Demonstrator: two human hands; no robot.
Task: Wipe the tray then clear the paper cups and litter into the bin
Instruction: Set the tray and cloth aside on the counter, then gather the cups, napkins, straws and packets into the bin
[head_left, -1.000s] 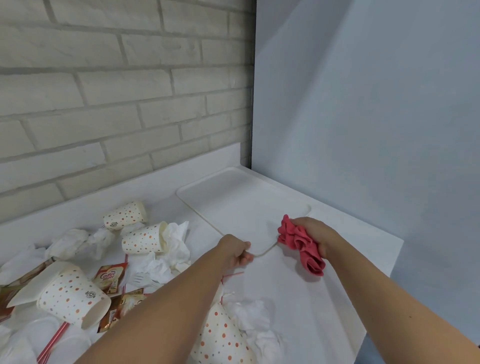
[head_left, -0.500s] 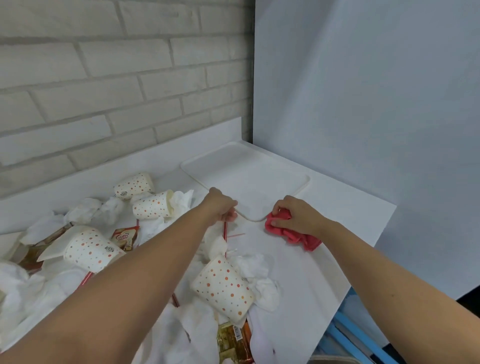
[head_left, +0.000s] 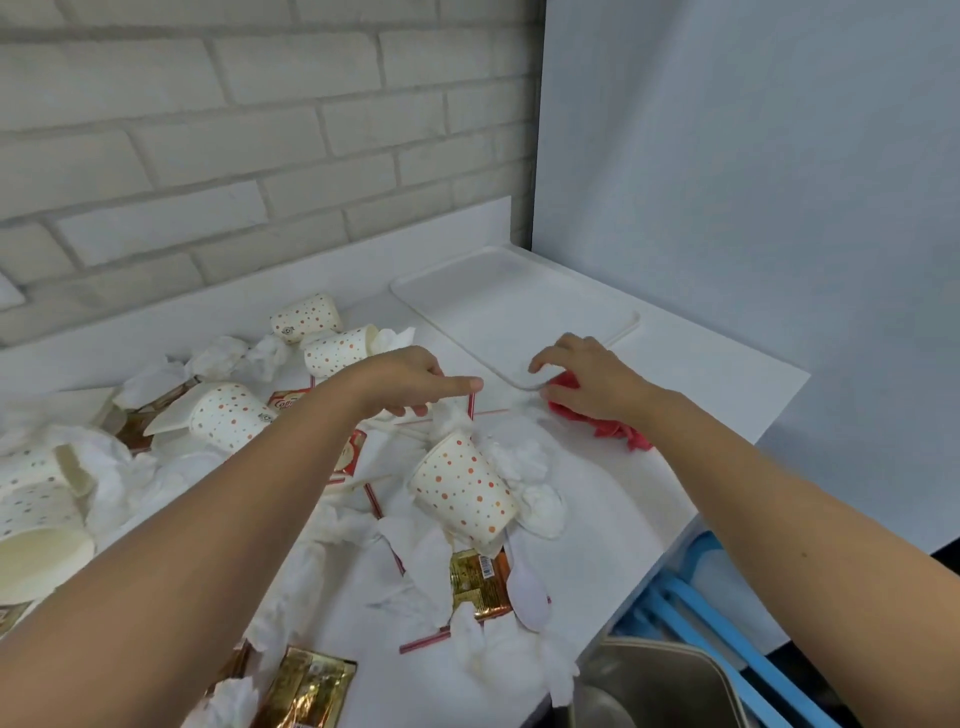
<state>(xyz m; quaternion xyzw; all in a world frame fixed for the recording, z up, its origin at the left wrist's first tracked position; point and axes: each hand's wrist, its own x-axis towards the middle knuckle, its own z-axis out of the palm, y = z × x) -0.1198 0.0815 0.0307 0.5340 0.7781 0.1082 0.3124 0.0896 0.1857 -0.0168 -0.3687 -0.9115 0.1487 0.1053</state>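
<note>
Head view: the white tray (head_left: 511, 304) lies flat on the bench (head_left: 717, 384) at 1 o'clock, with nothing on it. The right grip (head_left: 587, 376), a bare hand, lies over the red cloth (head_left: 613, 427) at the tray's near corner. Whether it pinches the cloth or only presses it, I cannot tell. The left grip (head_left: 410, 382) hovers at 9 o'clock from it, index finger straight, holding nothing. The tray looks clean, so I judge the wiping nearly done. The clearing is not begun: dotted paper cups (head_left: 462, 488), tissues (head_left: 540, 506), sachets (head_left: 478, 577) and straws (head_left: 423, 640) cover the bench, and the bin (head_left: 670, 686) waits at 5 o'clock.
</note>
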